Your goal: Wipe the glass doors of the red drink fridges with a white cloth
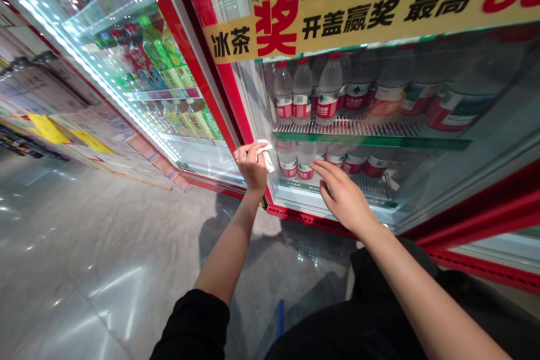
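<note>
My left hand (252, 164) is closed on a crumpled white cloth or tissue (265, 156), at the red frame (248, 118) on the left edge of a glass-door drinks fridge. My right hand (343, 194) is spread in front of the lower glass, fingers extended and holding nothing; whether its fingertips touch the glass I cannot tell. Behind the glass, water bottles (329, 90) with red and white labels stand upright on a shelf with a green front edge (371, 142). More water bottles (305, 162) stand on the shelf below.
A yellow banner (350, 17) with printed characters crosses the upper glass. To the left is another lit fridge holding green bottles (158, 48). Stacked cartons (113, 129) line the far left. A blue rod-like object (280, 318) is near my legs on the grey tiled floor (126, 270).
</note>
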